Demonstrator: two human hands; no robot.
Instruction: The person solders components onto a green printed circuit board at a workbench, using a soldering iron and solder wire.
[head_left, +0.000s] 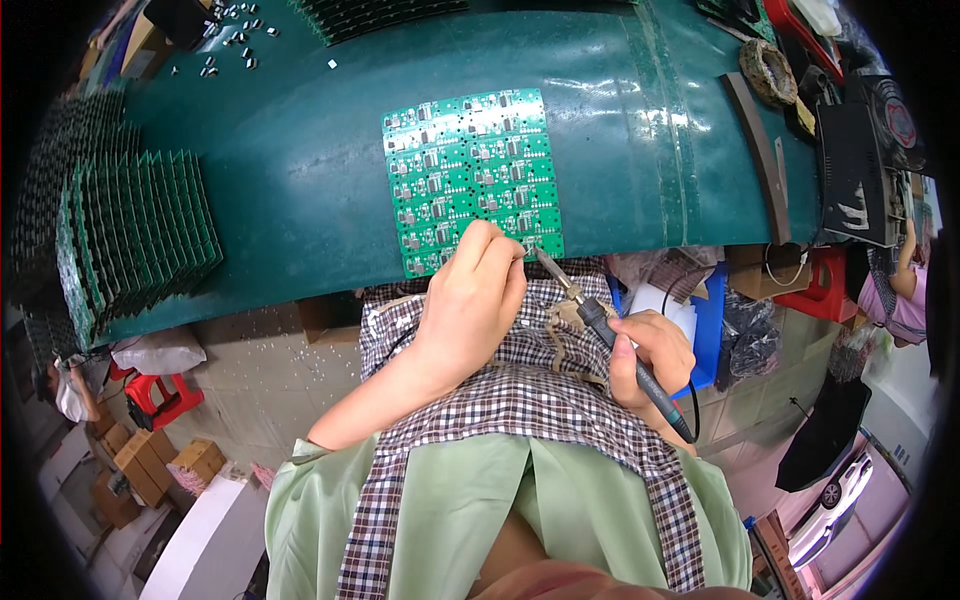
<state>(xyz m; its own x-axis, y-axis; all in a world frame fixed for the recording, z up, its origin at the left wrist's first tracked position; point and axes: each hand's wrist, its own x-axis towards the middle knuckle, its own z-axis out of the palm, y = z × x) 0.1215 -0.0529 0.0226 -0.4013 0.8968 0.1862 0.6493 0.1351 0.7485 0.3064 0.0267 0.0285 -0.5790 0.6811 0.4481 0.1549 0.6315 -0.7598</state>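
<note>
A green circuit board panel, made up of repeated small circuits, lies at the table's near edge. Over its near part is my left hand, fingers pinched together close to the near right corner. Whatever the fingertips pinch is hidden or too small to name. My right hand grips a soldering iron by its dark handle. The iron's tip slants up and left to that same corner, just right of my left fingertips. Whether the tip touches the board I cannot tell. A dark cord loops from the handle's end.
Racks of upright green boards stand on the table's left. Small metal parts lie scattered at the far left. To the right are a dark curved strip, a round tip-cleaner-like dish and a black box. A blue bin sits below the edge.
</note>
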